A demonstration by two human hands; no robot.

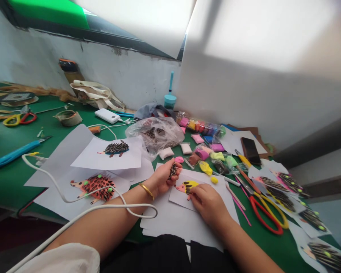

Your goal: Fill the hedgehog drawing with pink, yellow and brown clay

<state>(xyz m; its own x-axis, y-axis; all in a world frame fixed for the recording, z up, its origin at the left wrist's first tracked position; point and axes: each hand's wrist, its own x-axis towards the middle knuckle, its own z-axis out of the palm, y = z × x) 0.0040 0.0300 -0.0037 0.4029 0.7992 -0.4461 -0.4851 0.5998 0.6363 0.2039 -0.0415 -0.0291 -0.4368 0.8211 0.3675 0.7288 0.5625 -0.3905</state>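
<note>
My left hand (163, 178) is curled around a small heap of striped sunflower seeds (173, 170), held above the paper. Below and to its right lies a small white sheet (179, 201) with a clay hedgehog (189, 185) on it, pink at the face and yellow on the back. Several dark seeds sit in the yellow clay. The fingers of my right hand (210, 204) are pinched together at the hedgehog's back, touching it; whatever is between the fingertips is hidden. A yellow clay lump (214, 180) lies beyond my right hand.
A plastic bag of seeds (159, 134) and several clay packets (201, 153) stand behind the hands. Scissors (267, 212) and finished hedgehogs (284, 197) lie right; more hedgehog sheets (108, 151) lie left. A white cable (96, 207) crosses my left forearm. A blue cutter (19, 151) lies far left.
</note>
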